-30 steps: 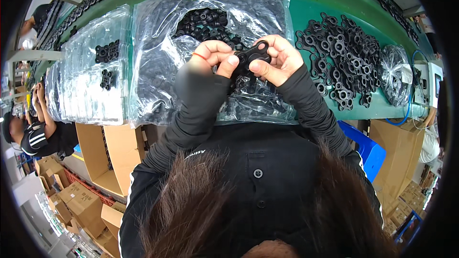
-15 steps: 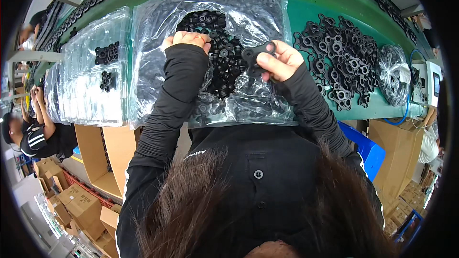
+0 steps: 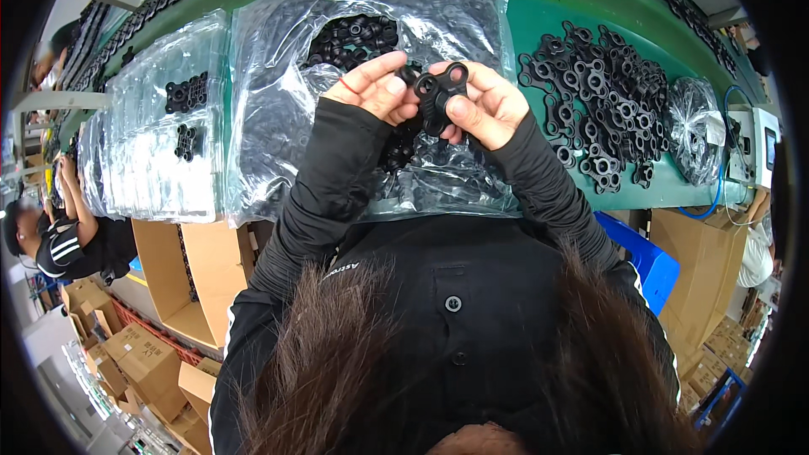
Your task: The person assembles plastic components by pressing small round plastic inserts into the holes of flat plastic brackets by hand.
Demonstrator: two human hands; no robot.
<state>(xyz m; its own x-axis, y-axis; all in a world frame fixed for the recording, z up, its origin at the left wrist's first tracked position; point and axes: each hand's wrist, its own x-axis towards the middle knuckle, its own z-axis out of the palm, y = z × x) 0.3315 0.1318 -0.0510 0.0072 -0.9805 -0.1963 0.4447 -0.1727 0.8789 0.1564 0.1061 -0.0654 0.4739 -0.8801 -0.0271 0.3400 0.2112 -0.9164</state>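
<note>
Over the opened clear plastic bag (image 3: pixel 278 59), my two hands are close together. My right hand (image 3: pixel 490 109) pinches a flat black bracket with ring-shaped holes (image 3: pixel 438 94) between thumb and fingers. Against the bracket's left side, my left hand (image 3: pixel 375 91) holds a small black round grommet (image 3: pixel 408 76) in its fingertips. It is hard to see whether the grommet touches the bracket. Many more small black grommets (image 3: pixel 354 36) show through the bag's torn opening, partly hidden by my hands.
Loose black brackets (image 3: pixel 594 101) are heaped on the green table at right, beside a crumpled clear bag (image 3: pixel 695 131). Clear plastic trays (image 3: pixel 160 177) at left hold several black parts. Cardboard boxes (image 3: pixel 173 286) and a blue bin (image 3: pixel 645 265) stand below the table edge.
My left hand has come out of the grommets and moved right, bringing one to the bracket. My right hand has shifted slightly left and turned the bracket.
</note>
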